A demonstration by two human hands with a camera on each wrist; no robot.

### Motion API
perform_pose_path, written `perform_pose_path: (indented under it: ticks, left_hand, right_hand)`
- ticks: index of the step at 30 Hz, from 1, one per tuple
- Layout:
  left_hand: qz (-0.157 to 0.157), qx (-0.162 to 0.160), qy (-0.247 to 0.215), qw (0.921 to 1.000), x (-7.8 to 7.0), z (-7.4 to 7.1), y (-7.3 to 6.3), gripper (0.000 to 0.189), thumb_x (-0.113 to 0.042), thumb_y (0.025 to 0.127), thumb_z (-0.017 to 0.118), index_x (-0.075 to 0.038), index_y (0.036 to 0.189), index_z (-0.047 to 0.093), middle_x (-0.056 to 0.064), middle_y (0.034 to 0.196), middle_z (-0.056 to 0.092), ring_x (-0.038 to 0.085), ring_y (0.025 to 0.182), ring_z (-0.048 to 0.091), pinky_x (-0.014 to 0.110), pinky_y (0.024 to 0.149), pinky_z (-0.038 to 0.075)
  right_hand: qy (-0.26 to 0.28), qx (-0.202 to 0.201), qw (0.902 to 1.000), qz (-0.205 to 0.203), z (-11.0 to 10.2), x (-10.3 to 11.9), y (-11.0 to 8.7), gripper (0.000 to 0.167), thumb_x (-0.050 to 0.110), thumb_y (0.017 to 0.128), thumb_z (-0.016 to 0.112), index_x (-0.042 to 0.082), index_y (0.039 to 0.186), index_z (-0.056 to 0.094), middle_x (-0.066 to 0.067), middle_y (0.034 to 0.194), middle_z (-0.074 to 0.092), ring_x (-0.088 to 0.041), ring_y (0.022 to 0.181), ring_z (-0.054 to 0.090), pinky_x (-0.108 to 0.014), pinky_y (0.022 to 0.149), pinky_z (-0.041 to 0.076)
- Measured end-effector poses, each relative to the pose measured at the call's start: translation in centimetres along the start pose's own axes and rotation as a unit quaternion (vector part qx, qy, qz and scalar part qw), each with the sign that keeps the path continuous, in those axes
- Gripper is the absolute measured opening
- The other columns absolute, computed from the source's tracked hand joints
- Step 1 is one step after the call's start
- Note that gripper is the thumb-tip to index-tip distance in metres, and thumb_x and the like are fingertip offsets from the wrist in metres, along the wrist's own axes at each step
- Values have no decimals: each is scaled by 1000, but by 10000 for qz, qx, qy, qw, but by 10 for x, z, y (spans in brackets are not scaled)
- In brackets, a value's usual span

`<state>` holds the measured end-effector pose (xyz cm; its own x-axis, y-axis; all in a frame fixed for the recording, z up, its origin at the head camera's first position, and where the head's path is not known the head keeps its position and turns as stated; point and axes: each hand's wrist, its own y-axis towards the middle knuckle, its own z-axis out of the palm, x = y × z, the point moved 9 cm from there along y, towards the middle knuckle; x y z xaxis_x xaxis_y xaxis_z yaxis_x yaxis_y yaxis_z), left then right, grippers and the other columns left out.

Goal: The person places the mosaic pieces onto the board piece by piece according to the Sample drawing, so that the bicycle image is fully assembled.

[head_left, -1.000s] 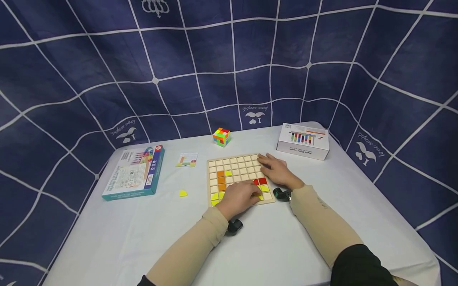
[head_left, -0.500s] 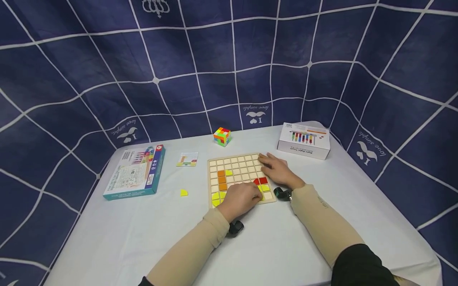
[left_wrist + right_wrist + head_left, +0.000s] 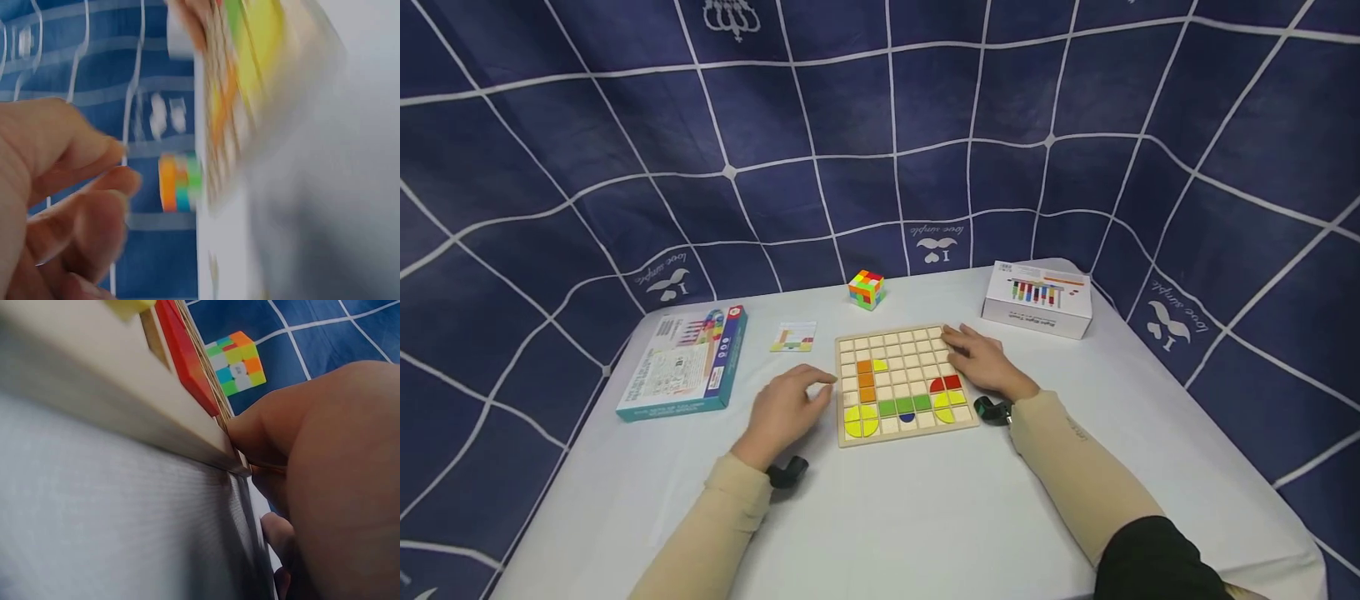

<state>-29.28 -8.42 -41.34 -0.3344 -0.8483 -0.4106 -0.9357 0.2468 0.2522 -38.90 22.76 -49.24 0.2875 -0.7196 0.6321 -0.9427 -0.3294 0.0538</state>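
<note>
A wooden grid board (image 3: 898,340) lies on the table, with colored tiles in some of its squares. Orange tiles (image 3: 867,381) form a column, green tiles (image 3: 904,407) a row, and yellow pieces (image 3: 861,421) make a circle at the near left corner. Red tiles (image 3: 946,383) sit by the right edge. My left hand (image 3: 784,412) hovers left of the board, thumb and index finger apart, nothing visible between them in the left wrist view. With my right hand (image 3: 985,360) I hold the board's right edge, fingers at its rim (image 3: 206,440) in the right wrist view.
A picture card (image 3: 793,337) lies left of the board, and a puzzle cube (image 3: 867,289) stands behind it. There is a flat teal-edged box (image 3: 685,362) at the left and a white box (image 3: 1037,298) at the back right. Dark blue checked cloth (image 3: 820,108) hangs behind the table.
My left hand has lifted off the board and swung left, uncovering the green and blue pieces. It now covers where a loose yellow piece lay. The right hand has stayed put.
</note>
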Motion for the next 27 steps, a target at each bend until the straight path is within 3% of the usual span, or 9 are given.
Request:
perform_pose_path:
  ticks: [3, 5, 9, 14, 19, 27]
  left_hand:
    - [-518, -141, -11, 9986, 51, -17, -12, 22, -23, 95, 70, -18, 114, 78, 4, 119, 73, 15, 70, 57, 32, 62, 47]
    - [-813, -66, -101, 9966, 79, -20, -19, 25, -22, 94, 69, -18, 118, 76, 7, 121, 71, 16, 70, 55, 31, 60, 44]
    - [-1067, 342, -599, 9919, 111, -11, -30, 34, -22, 93, 71, -17, 126, 72, 8, 123, 67, 18, 73, 54, 30, 61, 44]
    - [-1025, 637, -886, 9887, 117, 6, -35, 35, -24, 91, 77, -20, 125, 73, 2, 113, 67, 18, 78, 53, 29, 65, 45]
    - [-1076, 567, -761, 9897, 119, 11, -34, 31, -24, 91, 78, -21, 122, 75, 1, 114, 67, 18, 79, 53, 30, 67, 44]
    - [-905, 476, -653, 9926, 116, 11, -34, 29, -24, 91, 79, -22, 119, 77, 1, 118, 69, 17, 80, 54, 30, 68, 44]
  right_hand:
    - [-66, 30, 10000, 26, 1, -1, 0, 52, 28, 105, 51, 14, 156, 46, -1, 168, 30, -34, 159, 15, -61, 121, 11]
    - [-104, 19, 9999, 45, 1, -1, 0, 53, 28, 106, 51, 13, 156, 45, -2, 169, 30, -34, 159, 15, -61, 121, 11]
    - [-84, -54, 9999, 88, -2, 0, -2, 53, 26, 105, 52, 12, 156, 45, -5, 168, 31, -34, 159, 16, -62, 121, 11]
    - [-93, -47, 9999, 18, -1, 3, -2, 53, 27, 106, 51, 11, 156, 45, -5, 168, 32, -34, 158, 17, -62, 121, 12]
    - [-153, -18, 9999, -28, -2, 3, -1, 53, 27, 107, 50, 11, 157, 43, -5, 168, 31, -33, 159, 17, -62, 121, 12]
    - [-102, 8, 9999, -32, -1, 3, -1, 52, 26, 107, 51, 11, 156, 44, -2, 169, 29, -34, 159, 16, -63, 121, 11]
